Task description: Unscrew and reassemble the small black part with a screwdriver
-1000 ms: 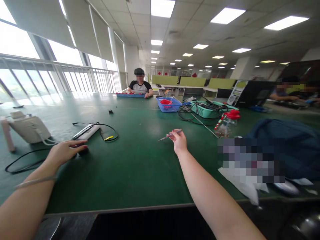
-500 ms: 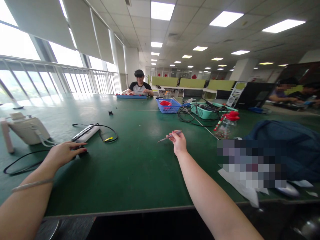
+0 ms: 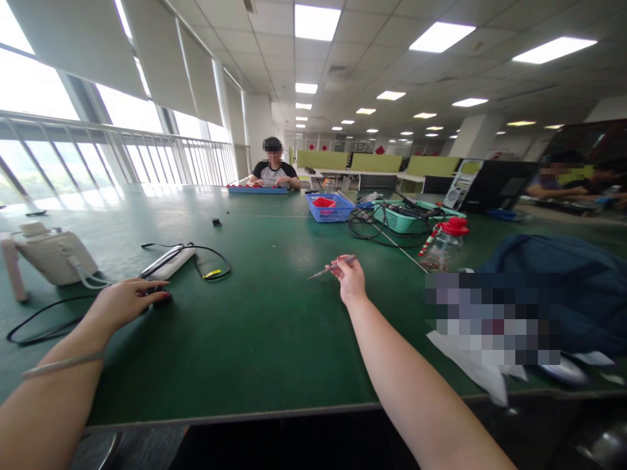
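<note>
green worktop [image 3: 255,346] below, the right hand [image 3: 350,279] pinches a thin tool [image 3: 322,271], which calls for a light, steady grip, while the left hand [image 3: 122,303] meets a black block [image 3: 162,303] near the white strip [image 3: 170,262], whether pinching or merely touching i cannot tell

Green tabletop [image 3: 235,352] (glossy) beneath blue basket [image 3: 334,213], bottle [image 3: 447,247]

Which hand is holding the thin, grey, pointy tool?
The bare right hand grips that tool; the bare left hand is instead at a small, blocky black object.
</note>
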`<state>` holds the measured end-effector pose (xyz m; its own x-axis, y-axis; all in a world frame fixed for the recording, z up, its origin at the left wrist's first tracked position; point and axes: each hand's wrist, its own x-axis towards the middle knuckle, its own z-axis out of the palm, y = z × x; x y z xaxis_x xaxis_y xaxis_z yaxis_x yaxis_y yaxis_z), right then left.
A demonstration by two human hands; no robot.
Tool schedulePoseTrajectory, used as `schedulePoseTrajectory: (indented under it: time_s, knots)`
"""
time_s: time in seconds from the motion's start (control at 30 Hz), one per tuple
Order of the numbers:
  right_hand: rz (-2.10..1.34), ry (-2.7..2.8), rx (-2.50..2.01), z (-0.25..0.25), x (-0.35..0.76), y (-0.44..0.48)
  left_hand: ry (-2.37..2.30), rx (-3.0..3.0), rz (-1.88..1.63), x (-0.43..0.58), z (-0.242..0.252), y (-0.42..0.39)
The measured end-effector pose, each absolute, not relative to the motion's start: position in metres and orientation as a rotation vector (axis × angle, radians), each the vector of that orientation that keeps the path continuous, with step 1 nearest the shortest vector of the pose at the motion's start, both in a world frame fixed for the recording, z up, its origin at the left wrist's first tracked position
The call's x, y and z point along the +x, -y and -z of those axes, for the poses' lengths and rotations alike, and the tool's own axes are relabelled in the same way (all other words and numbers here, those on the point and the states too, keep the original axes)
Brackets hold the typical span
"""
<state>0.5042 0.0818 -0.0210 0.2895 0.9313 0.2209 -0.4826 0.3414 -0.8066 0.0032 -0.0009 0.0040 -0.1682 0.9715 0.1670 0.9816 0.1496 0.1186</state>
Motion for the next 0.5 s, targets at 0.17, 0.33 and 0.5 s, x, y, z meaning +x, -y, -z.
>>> schedulePoseTrajectory:
  time_s: [0.17,0.33,0.5]
  knots:
    - [-1.049,0.789,-0.697,0.021,0.504,-0.081,2.331,-2.005,0.333,0.000,-0.003,0.001]
    - [-1.049,0.795,-0.702,0.020,0.504,-0.081,2.240,-2.159,0.403,-0.013,0.004,-0.001]
    - [-1.049,0.802,-0.704,0.020,0.504,-0.080,2.226,-2.239,0.483,-0.019,0.008,-0.002]
